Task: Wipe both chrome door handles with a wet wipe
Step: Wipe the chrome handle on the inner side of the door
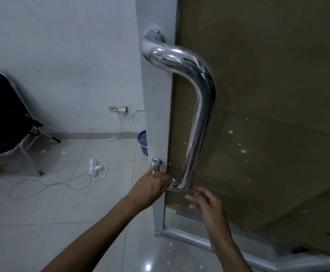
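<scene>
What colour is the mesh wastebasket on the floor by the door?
Blue: the wastebasket shows in the head view, partly hidden by the door edge.

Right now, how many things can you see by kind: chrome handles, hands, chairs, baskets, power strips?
Chrome door handles: 1, the handle on the glass door
Hands: 2, left hand and right hand, both near the handle's lower bend
Chairs: 1, dark chair
Baskets: 1, blue basket
Power strips: 1, white strip on the floor
Wet wipes: 0 visible
Total: 6
</scene>
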